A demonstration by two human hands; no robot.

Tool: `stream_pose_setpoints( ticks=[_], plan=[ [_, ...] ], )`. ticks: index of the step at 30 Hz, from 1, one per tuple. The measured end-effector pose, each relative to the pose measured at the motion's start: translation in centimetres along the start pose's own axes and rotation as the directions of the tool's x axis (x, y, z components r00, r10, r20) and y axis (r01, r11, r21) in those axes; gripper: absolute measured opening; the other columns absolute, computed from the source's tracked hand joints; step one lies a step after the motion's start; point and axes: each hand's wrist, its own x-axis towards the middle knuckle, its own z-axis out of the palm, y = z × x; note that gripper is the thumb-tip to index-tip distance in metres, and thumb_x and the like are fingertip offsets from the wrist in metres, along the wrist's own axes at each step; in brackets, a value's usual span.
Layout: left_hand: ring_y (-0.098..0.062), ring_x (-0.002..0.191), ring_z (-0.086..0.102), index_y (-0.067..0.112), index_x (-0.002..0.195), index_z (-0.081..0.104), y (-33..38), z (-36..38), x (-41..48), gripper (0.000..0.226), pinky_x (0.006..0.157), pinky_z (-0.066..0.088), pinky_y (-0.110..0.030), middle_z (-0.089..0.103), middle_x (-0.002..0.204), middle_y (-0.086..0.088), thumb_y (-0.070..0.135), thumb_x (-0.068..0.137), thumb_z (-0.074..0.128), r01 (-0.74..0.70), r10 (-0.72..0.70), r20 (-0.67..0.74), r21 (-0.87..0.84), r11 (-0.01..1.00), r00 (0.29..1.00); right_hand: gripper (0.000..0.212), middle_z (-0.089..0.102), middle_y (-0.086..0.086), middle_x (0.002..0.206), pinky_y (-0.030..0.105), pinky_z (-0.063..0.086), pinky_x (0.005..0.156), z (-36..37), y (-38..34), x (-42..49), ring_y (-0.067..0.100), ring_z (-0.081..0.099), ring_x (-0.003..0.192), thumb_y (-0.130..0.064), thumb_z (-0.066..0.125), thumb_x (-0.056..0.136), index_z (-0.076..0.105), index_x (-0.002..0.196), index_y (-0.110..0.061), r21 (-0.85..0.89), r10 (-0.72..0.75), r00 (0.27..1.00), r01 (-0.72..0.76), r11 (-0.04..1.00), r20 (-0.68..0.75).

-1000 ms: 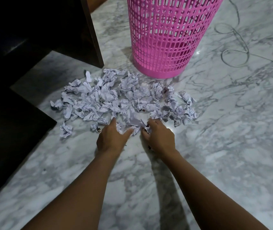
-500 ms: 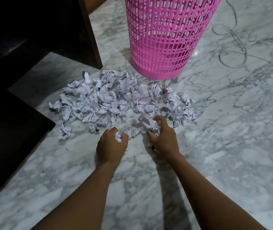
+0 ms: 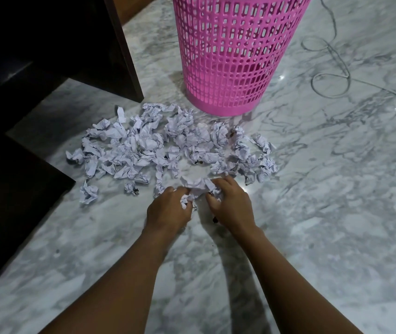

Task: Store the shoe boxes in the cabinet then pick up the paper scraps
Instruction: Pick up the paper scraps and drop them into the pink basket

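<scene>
Several crumpled white paper scraps (image 3: 144, 148) lie spread over the grey marble floor (image 3: 312, 213). At the near edge of the pile my left hand (image 3: 168, 210) and my right hand (image 3: 230, 203) face each other with curled fingers. Between them they grip a small bunch of scraps (image 3: 197, 186) gathered from the pile. A bare patch of floor shows just beyond the hands, where scraps lay before. No shoe boxes are in view.
A pink plastic lattice basket (image 3: 233, 56) stands upright just beyond the pile. A dark cabinet (image 3: 47, 44) fills the upper left, and a dark panel (image 3: 11, 201) reaches out over the floor on the left. A thin cable (image 3: 329, 68) loops at the upper right.
Both hands drew scraps from the pile's near edge toward me and closed on them, bunching them together. A bare patch opened in the pile.
</scene>
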Motion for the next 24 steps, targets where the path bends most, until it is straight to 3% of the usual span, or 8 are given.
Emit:
stream_pose_setpoints(
  ticks=[4, 8, 10, 13, 16, 19, 21, 24],
  plan=[
    [-0.031, 0.099, 0.060, 0.025, 0.112, 0.065, -0.1, 0.6, 0.1, 0.025, 0.072, 0.046, -0.033, 0.061, 0.108, -0.006, 0.030, 0.090, 0.054, 0.006, -0.008, -0.050, -0.047, 0.999, 0.999, 0.035, 0.066, -0.012, 0.127, 0.022, 0.045, 0.074, -0.7, 0.8, 0.5, 0.009, 0.062, 0.104, -0.021, 0.068, 0.084, 0.071, 0.119, -0.026, 0.061, 0.104, 0.993, -0.102, 0.993, -0.046],
    [-0.034, 0.083, 0.059, 0.014, 0.083, 0.061, 0.1, 0.3, 0.3, 0.011, 0.063, 0.039, -0.031, 0.064, 0.089, -0.011, 0.024, 0.087, 0.057, 0.064, -0.095, -0.123, -0.233, 0.970, 0.988, 0.023, 0.066, -0.010, 0.076, 0.021, 0.038, 0.057, -2.3, 0.5, 1.5, 0.007, 0.055, 0.063, -0.013, 0.061, 0.086, 0.075, 0.089, -0.031, 0.248, 0.267, 0.962, -0.244, 0.937, -0.063],
    [-0.035, 0.074, 0.056, 0.017, 0.071, 0.052, 0.3, 0.0, 0.2, 0.017, 0.061, 0.042, -0.034, 0.062, 0.078, -0.012, 0.022, 0.085, 0.060, 0.074, -0.135, -0.149, -0.361, 0.930, 0.980, 0.024, 0.056, -0.009, 0.060, 0.025, 0.035, 0.053, -2.8, 0.2, 1.8, 0.007, 0.047, 0.054, -0.012, 0.059, 0.086, 0.064, 0.067, -0.027, 0.326, 0.297, 0.953, -0.260, 0.909, -0.067],
    [-0.032, 0.067, 0.054, 0.013, 0.066, 0.048, 0.8, -0.8, 0.0, 0.022, 0.058, 0.044, -0.035, 0.059, 0.072, -0.013, 0.019, 0.080, 0.064, 0.125, -0.244, -0.165, -0.521, 0.844, 0.956, 0.038, 0.036, -0.007, 0.047, 0.027, 0.027, 0.049, -3.3, -0.8, 1.6, 0.008, 0.030, 0.049, -0.014, 0.058, 0.086, 0.038, 0.054, -0.020, 0.396, 0.273, 0.960, -0.228, 0.890, -0.061],
    [-0.023, 0.061, 0.047, 0.014, 0.063, 0.045, 1.0, -1.8, -0.1, 0.026, 0.053, 0.037, -0.028, 0.055, 0.069, -0.007, 0.017, 0.078, 0.065, 0.160, -0.304, -0.156, -0.585, 0.795, 0.940, 0.040, 0.041, -0.008, 0.046, 0.027, 0.029, 0.049, -2.9, -1.8, 1.3, 0.007, 0.033, 0.044, -0.028, 0.063, 0.085, 0.042, 0.053, -0.020, 0.338, 0.186, 0.981, -0.190, 0.922, 0.045],
    [-0.022, 0.056, 0.053, 0.012, 0.065, 0.045, 0.5, -3.0, -0.4, 0.024, 0.049, 0.048, -0.030, 0.051, 0.061, -0.003, 0.021, 0.076, 0.065, 0.183, -0.374, -0.174, -0.642, 0.744, 0.911, 0.033, 0.069, -0.002, 0.077, 0.028, 0.047, 0.060, -1.9, -2.9, 1.1, 0.016, 0.064, 0.069, -0.059, 0.068, 0.081, 0.066, 0.083, -0.026, 0.038, 0.105, 0.965, -0.117, 0.992, 0.242],
    [-0.013, 0.053, 0.053, 0.010, 0.071, 0.053, -0.2, -3.9, -0.5, 0.017, 0.041, 0.045, -0.017, 0.054, 0.064, -0.004, 0.016, 0.079, 0.066, 0.230, -0.442, -0.156, -0.677, 0.699, 0.883, 0.065, 0.073, 0.002, 0.105, 0.033, 0.055, 0.078, -1.3, -3.9, 1.0, 0.022, 0.069, 0.097, -0.071, 0.067, 0.075, 0.063, 0.123, -0.027, -0.153, 0.111, 0.933, -0.062, 0.986, 0.342],
    [-0.016, 0.060, 0.050, 0.009, 0.081, 0.058, -1.1, -4.9, -1.0, 0.011, 0.042, 0.042, -0.013, 0.057, 0.073, -0.003, 0.013, 0.081, 0.068, 0.256, -0.479, -0.172, -0.668, 0.699, 0.861, 0.072, 0.072, -0.001, 0.115, 0.034, 0.054, 0.085, 0.2, -4.9, 1.0, 0.023, 0.067, 0.105, -0.071, 0.069, 0.071, 0.058, 0.130, -0.031, -0.303, 0.104, 0.915, 0.022, 0.953, 0.391]
  ],
)
